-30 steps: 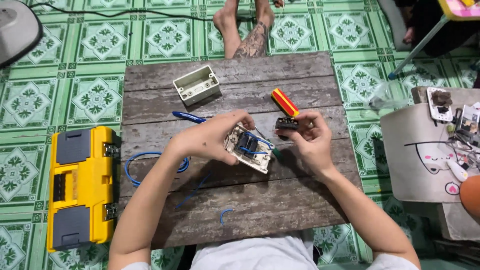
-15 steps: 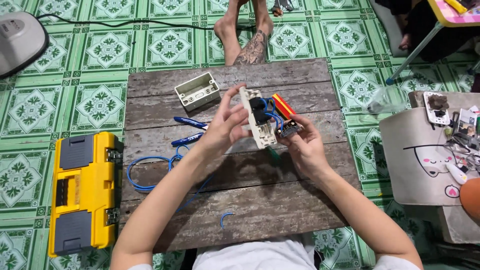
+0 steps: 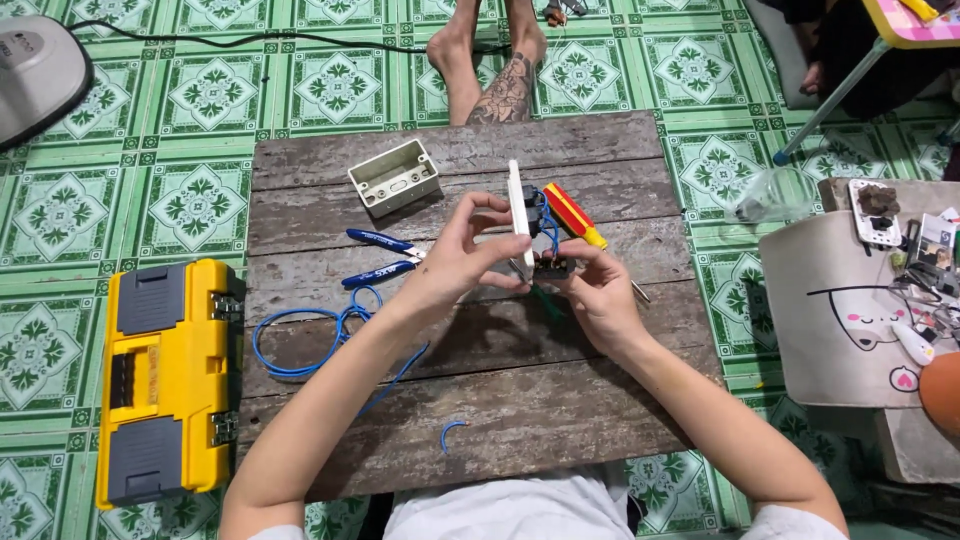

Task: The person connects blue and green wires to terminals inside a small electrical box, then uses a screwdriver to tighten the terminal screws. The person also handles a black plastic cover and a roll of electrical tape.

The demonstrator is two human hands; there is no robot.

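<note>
Both hands (image 3: 530, 265) grip an edge-on white switch plate (image 3: 516, 212); its wiring stays half hidden.

white switch plate (image 3: 515, 212) | edge-on, upright | dark module (image 3: 552, 266) below

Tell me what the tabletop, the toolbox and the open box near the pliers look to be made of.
Tabletop: weathered grey wood, going by its planks, grain and gaps. Toolbox: glossy yellow plastic, probably, with grey moulded panels and metal-looking latches. Open box: likely matte off-white plastic, thin-walled with moulded holes. Pliers: blue handles, probably plastic or rubber coated.
</note>
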